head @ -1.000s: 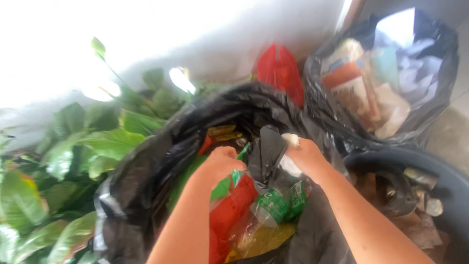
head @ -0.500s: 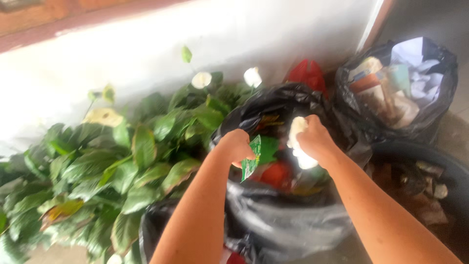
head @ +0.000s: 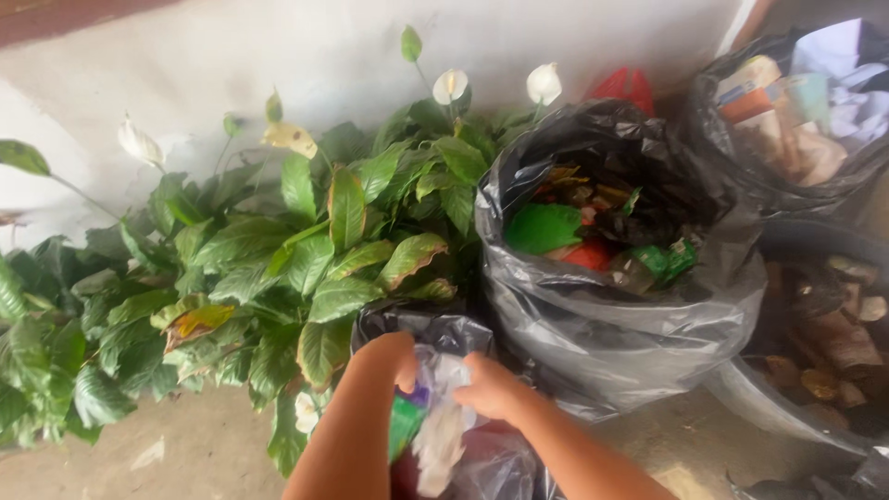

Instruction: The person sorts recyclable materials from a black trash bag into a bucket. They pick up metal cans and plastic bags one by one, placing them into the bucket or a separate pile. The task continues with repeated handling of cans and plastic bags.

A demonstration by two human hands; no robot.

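My left hand (head: 387, 358) and my right hand (head: 493, 389) are close together low in the view, over the mouth of a small black bag (head: 435, 331). The left hand grips a green wrapper (head: 405, 424). The right hand clutches crumpled white paper (head: 438, 440) that hangs below it. Behind them stands a large black rubbish bag (head: 611, 324), its mouth gaping, with green, red and yellow wrappers and plastic bottles inside.
Broad-leaved plants with white flowers (head: 278, 241) fill the left against a white wall. Another black bag of paper and cartons (head: 787, 111) stands at the top right. A dark round tub of scraps (head: 815, 324) sits at the right. The floor is bare concrete.
Both hands have come out of the large bag and dropped toward me to the small bag in front, carrying the green wrapper and white paper. The camera has tilted down.
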